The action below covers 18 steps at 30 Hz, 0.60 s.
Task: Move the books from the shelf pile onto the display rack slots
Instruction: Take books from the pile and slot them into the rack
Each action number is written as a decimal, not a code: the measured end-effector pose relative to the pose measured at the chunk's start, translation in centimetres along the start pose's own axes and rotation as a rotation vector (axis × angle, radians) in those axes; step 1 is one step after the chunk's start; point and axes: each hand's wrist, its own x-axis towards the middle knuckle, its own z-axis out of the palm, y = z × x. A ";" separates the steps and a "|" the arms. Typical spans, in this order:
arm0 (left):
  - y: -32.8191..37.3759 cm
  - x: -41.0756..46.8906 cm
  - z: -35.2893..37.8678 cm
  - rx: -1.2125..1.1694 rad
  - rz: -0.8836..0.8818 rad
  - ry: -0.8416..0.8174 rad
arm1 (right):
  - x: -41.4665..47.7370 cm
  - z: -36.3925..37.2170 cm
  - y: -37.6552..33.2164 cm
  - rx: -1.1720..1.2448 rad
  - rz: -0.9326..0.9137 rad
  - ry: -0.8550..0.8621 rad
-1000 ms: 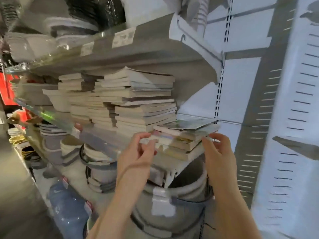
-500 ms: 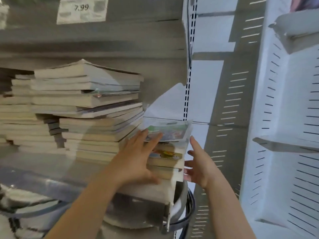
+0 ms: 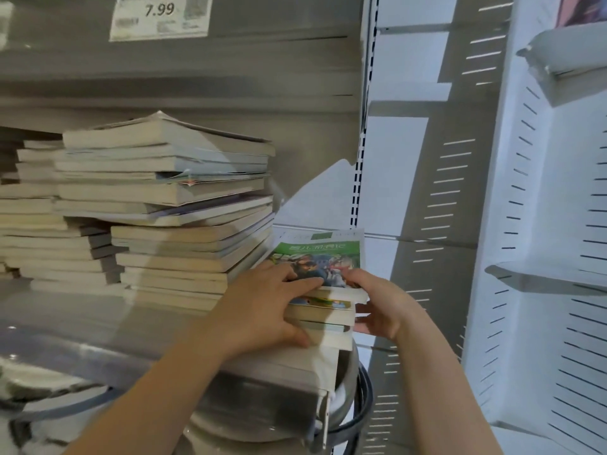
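Observation:
A short stack of books (image 3: 323, 310) lies at the right end of a grey shelf (image 3: 82, 316); its top book (image 3: 320, 254) has a green cover with a photo. My left hand (image 3: 266, 310) presses on the stack's left side, fingers over the top book's near edge and thumb at the bottom. My right hand (image 3: 377, 307) grips the stack's right side, thumb on the top cover. Tall piles of pale books (image 3: 164, 205) stand just to the left. A white display rack (image 3: 558, 224) with ledge slots stands on the right.
A grey shelf above carries a price tag (image 3: 161, 16) reading 7.99. A slotted upright (image 3: 361, 142) and a white back panel lie behind the stack. Round grey containers (image 3: 272, 431) sit under the shelf. Rack ledges (image 3: 542, 280) stick out at the right.
The view has moved closer to the short stack. My right hand went from hovering beside the stack to gripping its right side; my left hand settled further onto its left side.

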 end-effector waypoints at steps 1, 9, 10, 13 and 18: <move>0.1 0.0 -0.1 0.011 0.001 0.002 | 0.1 0.1 0.3 0.035 -0.012 0.006; 3.3 -0.8 -0.7 -0.048 0.070 -0.027 | -2.0 -2.4 1.9 0.348 -0.051 -0.131; 3.9 -0.8 -0.5 -0.033 0.081 -0.020 | -2.4 -2.9 2.0 0.365 -0.063 -0.150; 4.9 -0.6 -0.3 0.003 0.081 0.012 | -3.3 -3.0 1.9 0.379 -0.059 -0.187; 5.3 -1.4 -0.6 -0.024 0.077 0.005 | -4.2 -2.5 3.0 0.476 -0.172 -0.113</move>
